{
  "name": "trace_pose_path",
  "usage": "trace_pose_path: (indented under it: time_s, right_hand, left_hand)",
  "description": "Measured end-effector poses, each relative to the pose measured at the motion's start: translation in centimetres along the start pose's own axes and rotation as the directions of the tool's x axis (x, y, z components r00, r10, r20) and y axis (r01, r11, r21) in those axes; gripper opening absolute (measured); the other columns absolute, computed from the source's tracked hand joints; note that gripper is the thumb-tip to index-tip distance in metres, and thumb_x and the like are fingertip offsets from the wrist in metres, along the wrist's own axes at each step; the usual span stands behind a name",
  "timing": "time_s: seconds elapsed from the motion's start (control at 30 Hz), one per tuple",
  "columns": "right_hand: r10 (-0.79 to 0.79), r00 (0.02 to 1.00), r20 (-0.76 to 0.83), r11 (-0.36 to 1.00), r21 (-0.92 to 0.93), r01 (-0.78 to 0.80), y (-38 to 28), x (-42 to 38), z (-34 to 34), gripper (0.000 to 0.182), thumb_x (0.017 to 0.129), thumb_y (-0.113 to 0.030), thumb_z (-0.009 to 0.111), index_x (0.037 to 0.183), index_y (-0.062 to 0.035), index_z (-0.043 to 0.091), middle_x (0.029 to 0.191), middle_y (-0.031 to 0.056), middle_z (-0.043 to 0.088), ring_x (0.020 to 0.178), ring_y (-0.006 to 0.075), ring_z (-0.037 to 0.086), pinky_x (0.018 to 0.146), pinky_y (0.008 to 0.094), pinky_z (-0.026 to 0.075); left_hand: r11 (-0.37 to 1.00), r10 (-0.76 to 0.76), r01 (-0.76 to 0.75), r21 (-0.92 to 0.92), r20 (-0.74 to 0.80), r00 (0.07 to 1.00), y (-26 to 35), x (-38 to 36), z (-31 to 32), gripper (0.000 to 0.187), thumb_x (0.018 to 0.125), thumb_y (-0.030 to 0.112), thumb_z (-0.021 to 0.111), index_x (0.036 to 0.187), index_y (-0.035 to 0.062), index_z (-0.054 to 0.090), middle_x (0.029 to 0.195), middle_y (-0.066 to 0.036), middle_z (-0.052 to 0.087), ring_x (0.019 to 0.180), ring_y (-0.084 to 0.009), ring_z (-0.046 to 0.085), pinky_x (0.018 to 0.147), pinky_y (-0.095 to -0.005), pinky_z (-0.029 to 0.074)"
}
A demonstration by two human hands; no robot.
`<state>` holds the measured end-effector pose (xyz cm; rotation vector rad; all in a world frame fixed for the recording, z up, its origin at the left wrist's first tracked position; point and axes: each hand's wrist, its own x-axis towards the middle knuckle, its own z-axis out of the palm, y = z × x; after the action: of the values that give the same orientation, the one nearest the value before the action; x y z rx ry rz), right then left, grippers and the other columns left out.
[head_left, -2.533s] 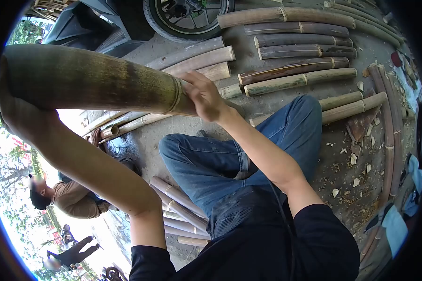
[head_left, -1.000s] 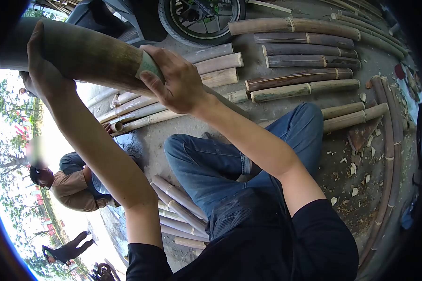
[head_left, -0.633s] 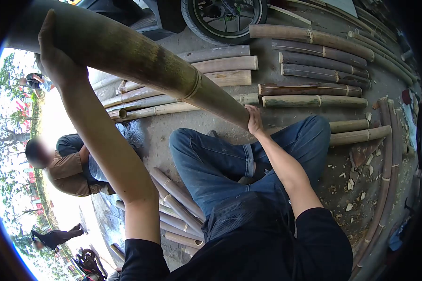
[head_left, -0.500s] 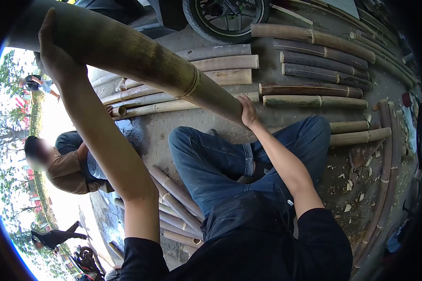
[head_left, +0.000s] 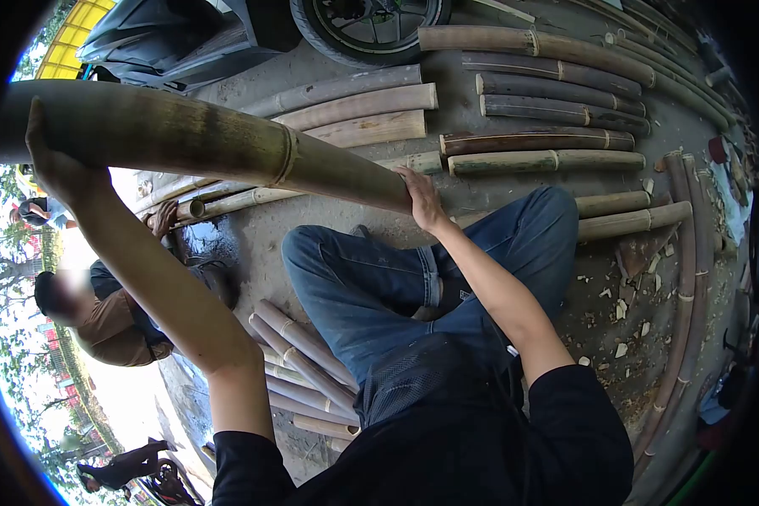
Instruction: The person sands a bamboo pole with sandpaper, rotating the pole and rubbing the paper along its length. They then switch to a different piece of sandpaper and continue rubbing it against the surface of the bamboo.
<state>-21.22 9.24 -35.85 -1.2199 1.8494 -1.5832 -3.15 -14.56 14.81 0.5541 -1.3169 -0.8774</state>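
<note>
A thick, long bamboo pole (head_left: 228, 139) slants across the upper left in front of me, raised above the ground, with a pale ringed joint near its middle. Under its far left part, my left hand (head_left: 69, 173) grips it from below, the thumb up along its side. At the pole's right end, my right hand (head_left: 422, 198) is wrapped round the tip, fingers over the end. My legs in blue jeans (head_left: 514, 244) lie bent beneath it.
Bamboo lengths (head_left: 548, 163) lie in rows ahead and right; more poles (head_left: 308, 358) lie left of my legs. A motorcycle wheel (head_left: 371, 29) stands ahead. A person in a brown top (head_left: 114, 329) sits left. Wood chips (head_left: 621, 310) litter the right.
The pole's left part has come down, so it lies flatter in view, and both hands have shifted left with it. The seated person's hand now reaches a thin bamboo pole.
</note>
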Motion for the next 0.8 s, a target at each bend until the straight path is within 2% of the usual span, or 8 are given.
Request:
trace_pose_path:
  time_s: [0.1,0.2,0.23,0.37,0.47,0.53,0.67,0.8]
  right_hand:
    - [0.34,0.93,0.139,0.94,-0.081,-0.331,5.5,-2.0,-1.2,0.051,0.106,-0.034,0.03,0.144,-0.0141,0.059,0.147,0.0143,0.059,0.138,0.0355,0.048,0.117,0.0476,0.03]
    - [0.49,0.866,-0.1,0.864,-0.079,-0.497,5.8,-2.9,1.2,0.05,0.105,-0.032,0.034,0.14,-0.0099,0.062,0.148,0.018,0.057,0.139,0.0357,0.047,0.119,0.0467,0.029]
    - [0.388,0.897,-0.214,0.91,-0.067,-0.409,5.5,-3.0,2.1,0.048,0.104,-0.032,0.038,0.134,-0.0063,0.065,0.14,0.0198,0.063,0.134,0.037,0.051,0.116,0.0463,0.032]
    - [0.016,0.997,-0.082,0.996,0.093,-0.009,-3.6,0.0,2.8,0.042,0.099,-0.028,0.046,0.124,-0.0037,0.069,0.125,0.0192,0.07,0.114,0.0407,0.062,0.104,0.0488,0.042]
    - [-0.307,0.949,-0.065,0.925,0.212,0.314,-18.6,3.4,3.6,0.054,0.098,-0.043,0.052,0.139,-0.0077,0.06,0.131,0.0189,0.067,0.121,0.0387,0.062,0.106,0.0496,0.044]
    - [-0.427,0.897,-0.113,0.887,0.139,0.44,-24.5,4.7,4.7,0.058,0.105,-0.048,0.044,0.147,-0.01,0.053,0.14,0.0176,0.061,0.125,0.0385,0.059,0.107,0.0495,0.044]
    - [-0.412,0.911,0.003,0.889,0.22,0.401,-22.4,5.3,4.8,0.054,0.11,-0.049,0.036,0.148,-0.0168,0.055,0.142,0.0135,0.061,0.127,0.0375,0.057,0.109,0.0492,0.042]
    - [-0.212,0.977,-0.015,0.977,0.009,0.212,-9.3,1.4,2.8,0.047,0.108,-0.043,0.039,0.141,-0.0166,0.061,0.139,0.0132,0.063,0.125,0.0345,0.056,0.113,0.0477,0.033]
  left_hand:
    - [0.997,-0.072,0.072,0.0,0.041,0.997,0.2,0.7,-4.5,0.056,0.098,0.036,0.063,0.134,-0.0064,0.057,0.126,-0.022,0.068,0.114,-0.0357,0.069,0.098,-0.0472,0.058]
    - [0.996,-0.086,0.087,0.027,-0.032,0.996,1.8,-2.6,-6.2,0.064,0.097,0.04,0.063,0.139,-0.0078,0.053,0.131,-0.025,0.065,0.122,-0.0372,0.065,0.107,-0.0488,0.052]
    - [0.994,-0.104,0.105,0.027,-0.035,0.994,1.8,-3.7,-7.1,0.066,0.097,0.04,0.063,0.14,-0.0083,0.053,0.133,-0.026,0.064,0.125,-0.0374,0.063,0.109,-0.0492,0.05]
    - [0.989,-0.144,0.143,-0.032,-0.053,0.988,0.6,-5.7,-10.6,0.07,0.093,0.041,0.068,0.139,-0.0089,0.052,0.133,-0.027,0.063,0.122,-0.0382,0.064,0.108,-0.0501,0.05]
    - [0.985,-0.138,0.156,0.078,-0.192,0.972,1.4,-6.5,-9.4,0.068,0.091,0.038,0.072,0.137,-0.0078,0.054,0.129,-0.025,0.064,0.118,-0.038,0.066,0.103,-0.0493,0.055]
    - [0.985,-0.122,0.145,0.089,-0.224,0.967,1.6,-6.8,-8.5,0.066,0.09,0.037,0.074,0.135,-0.0076,0.055,0.127,-0.024,0.064,0.116,-0.037,0.066,0.1,-0.0484,0.057]
    - [0.985,-0.094,0.128,0.116,-0.259,0.961,0.7,-5.5,-9.7,0.064,0.088,0.035,0.078,0.131,-0.0076,0.058,0.124,-0.021,0.065,0.112,-0.0342,0.068,0.097,-0.0458,0.059]
    - [0.986,-0.123,0.149,0.073,-0.281,0.952,-0.6,-4.7,-10.6,0.061,0.089,0.034,0.077,0.13,-0.0078,0.059,0.122,-0.019,0.065,0.11,-0.0326,0.068,0.096,-0.0442,0.059]
